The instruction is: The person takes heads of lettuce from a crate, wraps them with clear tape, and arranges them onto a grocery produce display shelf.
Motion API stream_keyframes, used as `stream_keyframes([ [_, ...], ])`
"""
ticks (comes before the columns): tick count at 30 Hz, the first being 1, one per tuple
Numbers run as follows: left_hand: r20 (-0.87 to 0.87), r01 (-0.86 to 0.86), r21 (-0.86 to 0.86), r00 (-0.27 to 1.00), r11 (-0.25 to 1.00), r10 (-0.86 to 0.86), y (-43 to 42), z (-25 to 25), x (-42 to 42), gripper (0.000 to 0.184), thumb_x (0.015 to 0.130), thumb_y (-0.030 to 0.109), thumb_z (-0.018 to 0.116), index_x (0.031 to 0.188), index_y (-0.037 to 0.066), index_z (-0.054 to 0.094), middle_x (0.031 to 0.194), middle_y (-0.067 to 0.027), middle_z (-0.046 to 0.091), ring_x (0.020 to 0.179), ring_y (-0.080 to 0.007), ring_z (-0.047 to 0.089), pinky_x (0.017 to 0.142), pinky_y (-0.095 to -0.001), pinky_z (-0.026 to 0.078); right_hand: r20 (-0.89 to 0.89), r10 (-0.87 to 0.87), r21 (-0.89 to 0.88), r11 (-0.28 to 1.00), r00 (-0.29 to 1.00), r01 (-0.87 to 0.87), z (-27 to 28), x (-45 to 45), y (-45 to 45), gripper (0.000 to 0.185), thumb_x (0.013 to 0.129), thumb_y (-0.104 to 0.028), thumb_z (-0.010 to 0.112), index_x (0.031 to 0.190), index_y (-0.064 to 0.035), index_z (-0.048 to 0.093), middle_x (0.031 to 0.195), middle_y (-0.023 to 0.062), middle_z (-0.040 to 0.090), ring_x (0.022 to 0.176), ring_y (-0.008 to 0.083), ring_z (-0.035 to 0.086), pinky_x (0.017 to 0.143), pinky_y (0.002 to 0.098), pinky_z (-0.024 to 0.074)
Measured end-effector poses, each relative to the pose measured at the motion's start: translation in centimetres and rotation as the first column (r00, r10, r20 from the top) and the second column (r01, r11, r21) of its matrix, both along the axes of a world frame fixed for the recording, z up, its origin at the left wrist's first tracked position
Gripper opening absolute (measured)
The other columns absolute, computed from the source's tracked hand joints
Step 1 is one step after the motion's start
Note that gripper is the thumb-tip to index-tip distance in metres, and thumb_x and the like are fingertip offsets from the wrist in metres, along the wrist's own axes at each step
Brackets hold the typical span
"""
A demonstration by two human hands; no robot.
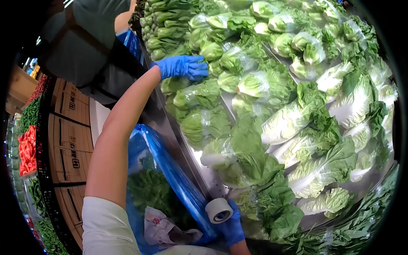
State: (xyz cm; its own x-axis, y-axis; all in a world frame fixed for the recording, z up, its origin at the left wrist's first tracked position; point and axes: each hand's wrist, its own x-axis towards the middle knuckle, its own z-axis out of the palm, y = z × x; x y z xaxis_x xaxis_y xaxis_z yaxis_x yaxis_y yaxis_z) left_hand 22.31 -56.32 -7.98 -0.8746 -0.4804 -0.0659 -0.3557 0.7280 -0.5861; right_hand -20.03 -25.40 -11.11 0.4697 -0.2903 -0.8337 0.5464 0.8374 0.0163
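Observation:
My left hand, in a blue glove, reaches out over the display. Its fingers lie stretched across the green lettuce leaves near the bok choy. Low in the view, my right hand, also gloved in blue, holds a roll of tape beside the shelf edge. Taped bundles of leafy lettuce lie in rows below my left hand. Right of them are rounder taped lettuces. What the right fingers do behind the roll is partly hidden.
A blue-lined crate with loose leaves and crumpled paper stands between me and the metal shelf edge. Napa cabbages fill the right side. Cardboard boxes and another person in dark clothing are at left.

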Motion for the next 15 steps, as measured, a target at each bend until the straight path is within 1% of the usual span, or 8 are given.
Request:
stream_keyframes([
  [1, 0.229, 0.131, -0.365, 0.972, 0.922, -0.047, -0.3, 0.4, -0.1, 0.068, 0.073, 0.007, 0.053, 0.132, 0.030, 0.030, 0.135, -0.0009, 0.031, 0.122, -0.0237, 0.034, 0.103, -0.0403, 0.033, 0.010, -0.009, 0.048, 0.999, 1.000, 0.008, -0.2, -0.1, -0.2, 0.042, 0.086, -0.040, 0.047, 0.103, -0.0025, 0.055, 0.094, 0.0155, 0.060, 0.087, 0.0316, 0.058, 0.080, 0.0445, 0.0478],
  [3, -0.211, -0.302, -0.319, 0.947, 0.899, 0.243, 1.0, 0.9, 0.0, 0.078, 0.066, -0.001, 0.058, 0.133, 0.026, 0.030, 0.128, -0.0044, 0.036, 0.105, -0.0277, 0.048, 0.090, -0.0388, 0.045, 0.010, 0.014, 0.082, 0.996, 1.000, -0.015, -0.4, -0.4, -0.8, 0.042, 0.085, -0.040, 0.048, 0.102, -0.0028, 0.055, 0.093, 0.0150, 0.060, 0.087, 0.0317, 0.058, 0.079, 0.0457, 0.0482],
  [4, -0.603, -0.547, 0.008, 0.666, 0.837, 0.440, 1.8, -0.1, -0.4, 0.074, 0.069, 0.000, 0.059, 0.133, 0.023, 0.030, 0.126, -0.0079, 0.039, 0.102, -0.0278, 0.050, 0.087, -0.0365, 0.045, -0.015, -0.009, 0.040, 0.999, 1.000, 0.010, -0.8, -0.6, -1.0, 0.042, 0.084, -0.041, 0.049, 0.102, -0.0033, 0.055, 0.094, 0.0149, 0.060, 0.087, 0.0318, 0.058, 0.078, 0.0465, 0.0482],
  [5, -0.775, -0.589, 0.392, 0.203, 0.707, 0.599, 2.5, -1.3, -0.6, 0.072, 0.072, 0.001, 0.060, 0.134, 0.020, 0.030, 0.124, -0.0115, 0.041, 0.099, -0.0280, 0.051, 0.085, -0.0341, 0.046, -0.033, -0.034, -0.004, 0.999, 0.999, 0.034, -1.2, -0.6, -1.2, 0.042, 0.084, -0.041, 0.050, 0.102, -0.0038, 0.055, 0.094, 0.0147, 0.059, 0.087, 0.0318, 0.057, 0.078, 0.0473, 0.0482],
  [6, -0.791, -0.406, 0.602, -0.183, 0.688, 0.584, 1.8, -4.7, 0.8, 0.065, 0.078, 0.008, 0.062, 0.134, 0.013, 0.029, 0.118, -0.0176, 0.046, 0.100, -0.0255, 0.051, 0.085, -0.0294, 0.044, 0.017, -0.065, 0.068, 0.996, 0.998, 0.064, -1.6, -0.7, -1.6, 0.043, 0.083, -0.042, 0.052, 0.103, -0.0046, 0.055, 0.095, 0.0145, 0.059, 0.087, 0.0319, 0.057, 0.078, 0.0486, 0.0480],
  [7, -0.474, -0.153, 0.877, -0.419, 0.455, 0.774, 1.9, -4.7, 1.1, 0.079, 0.075, 0.031, 0.068, 0.135, 0.005, 0.024, 0.123, -0.0251, 0.045, 0.111, -0.0328, 0.047, 0.089, -0.0352, 0.041, 0.022, -0.063, 0.072, 0.996, 0.998, 0.061, -1.8, -0.5, -1.6, 0.043, 0.083, -0.042, 0.052, 0.103, -0.0046, 0.055, 0.095, 0.0145, 0.059, 0.087, 0.0319, 0.057, 0.078, 0.0486, 0.0480],
  [13, -0.567, -0.328, 0.764, 0.068, 0.555, 0.821, 4.9, -5.4, -0.3, 0.087, 0.074, 0.046, 0.064, 0.141, 0.020, 0.014, 0.124, -0.0247, 0.044, 0.108, -0.0360, 0.049, 0.090, -0.0418, 0.040, 0.001, -0.012, 0.007, 1.000, 1.000, 0.012, -1.8, -0.2, -0.9, 0.044, 0.082, -0.042, 0.054, 0.104, -0.0045, 0.055, 0.096, 0.0143, 0.060, 0.088, 0.0309, 0.058, 0.079, 0.0475, 0.0477],
  [15, -0.389, -0.606, 0.696, 0.133, 0.385, 0.912, 5.4, -4.4, -1.3, 0.090, 0.073, 0.047, 0.064, 0.141, 0.026, 0.009, 0.125, -0.0221, 0.043, 0.108, -0.0397, 0.048, 0.089, -0.0442, 0.040, -0.134, 0.065, -0.213, 0.973, 0.989, -0.093, -0.2, 0.5, -0.8, 0.042, 0.081, -0.038, 0.056, 0.104, -0.0027, 0.056, 0.095, 0.0144, 0.061, 0.087, 0.0309, 0.058, 0.080, 0.0453, 0.0480],
])
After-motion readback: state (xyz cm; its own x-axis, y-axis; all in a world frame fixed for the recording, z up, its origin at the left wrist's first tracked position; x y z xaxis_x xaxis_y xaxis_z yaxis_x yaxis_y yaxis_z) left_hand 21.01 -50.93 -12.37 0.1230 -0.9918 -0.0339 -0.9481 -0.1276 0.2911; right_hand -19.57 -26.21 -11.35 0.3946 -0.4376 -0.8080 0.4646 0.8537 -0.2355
